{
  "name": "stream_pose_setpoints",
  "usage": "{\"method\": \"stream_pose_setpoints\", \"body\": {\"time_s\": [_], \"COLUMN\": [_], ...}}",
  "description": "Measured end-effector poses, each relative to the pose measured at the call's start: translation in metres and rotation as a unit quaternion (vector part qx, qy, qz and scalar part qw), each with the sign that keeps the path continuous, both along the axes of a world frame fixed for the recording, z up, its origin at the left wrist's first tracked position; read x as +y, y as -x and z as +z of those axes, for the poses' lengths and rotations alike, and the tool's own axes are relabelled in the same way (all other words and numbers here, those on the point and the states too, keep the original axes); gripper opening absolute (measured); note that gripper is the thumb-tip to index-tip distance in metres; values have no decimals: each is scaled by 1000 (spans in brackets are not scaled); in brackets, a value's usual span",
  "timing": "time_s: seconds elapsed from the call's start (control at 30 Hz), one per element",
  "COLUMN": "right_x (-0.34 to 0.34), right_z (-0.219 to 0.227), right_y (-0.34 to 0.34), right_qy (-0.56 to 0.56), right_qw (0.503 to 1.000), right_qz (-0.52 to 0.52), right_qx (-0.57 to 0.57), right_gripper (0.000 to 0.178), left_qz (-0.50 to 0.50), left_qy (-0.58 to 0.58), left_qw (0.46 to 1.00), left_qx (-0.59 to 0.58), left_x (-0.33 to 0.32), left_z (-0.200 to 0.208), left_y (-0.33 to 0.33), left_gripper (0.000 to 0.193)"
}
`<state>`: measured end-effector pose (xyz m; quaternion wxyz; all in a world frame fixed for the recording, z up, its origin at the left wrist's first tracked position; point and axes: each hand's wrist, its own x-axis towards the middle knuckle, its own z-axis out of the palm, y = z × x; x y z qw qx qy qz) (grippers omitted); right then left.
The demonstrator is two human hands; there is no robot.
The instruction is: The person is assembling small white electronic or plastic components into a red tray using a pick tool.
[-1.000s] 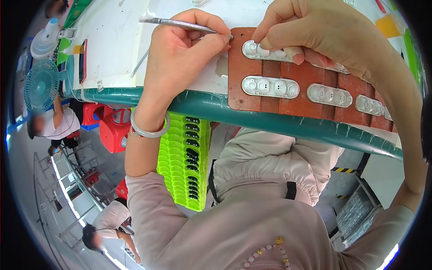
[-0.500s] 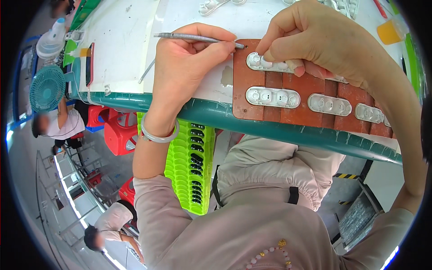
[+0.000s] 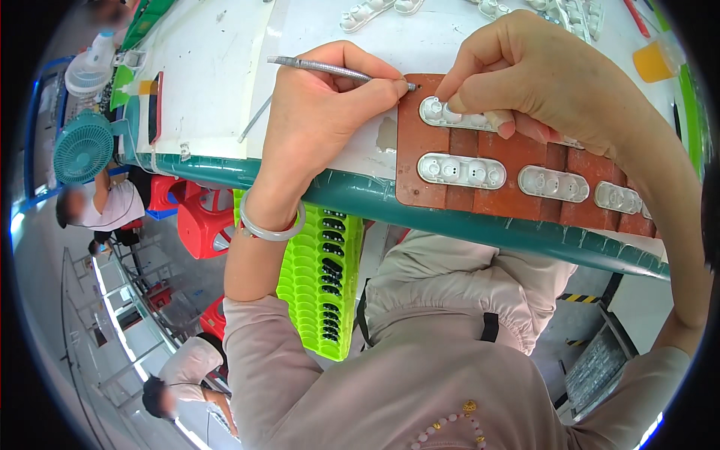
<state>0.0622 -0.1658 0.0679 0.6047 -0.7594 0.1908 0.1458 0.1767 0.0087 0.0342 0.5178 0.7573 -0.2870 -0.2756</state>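
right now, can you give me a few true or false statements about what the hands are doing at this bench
1. The left hand holds a thin metal tool with its tip at the brown board. True.
2. The right hand rests flat on the bare table top, away from the board. False: its fingers press on a clear plastic part lying on the board.
3. Several clear oblong parts sit in a row on the board. True.
4. The left wrist is bare. False: it wears a silver bangle.
5. A stack of bright green trays stands below the table edge. True.
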Motion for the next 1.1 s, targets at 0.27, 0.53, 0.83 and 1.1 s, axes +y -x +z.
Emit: {"method": "stream_pose_setpoints", "body": {"time_s": [0.27, 0.53, 0.83, 1.1], "right_x": [-12, -3, -3, -1], "right_z": [46, 2, 5, 42], "right_y": [-18, 0, 3, -19], "right_qy": [2, 1, 10, 55], "right_qw": [974, 1000, 1000, 971], "right_qz": [126, 4, 14, 105], "right_qx": [188, 6, 20, 209], "right_gripper": [26, 17, 18, 26], "left_qz": [-35, -60, -64, -75], "left_qy": [-28, -38, 83, 53], "left_qw": [998, 995, 994, 996], "left_qx": [-37, -76, 12, -22], "left_x": [-4, -5, -1, -5], "left_z": [6, 10, 12, 9], "left_y": [-4, -8, 1, 8], "left_gripper": [10, 12, 11, 11]}}
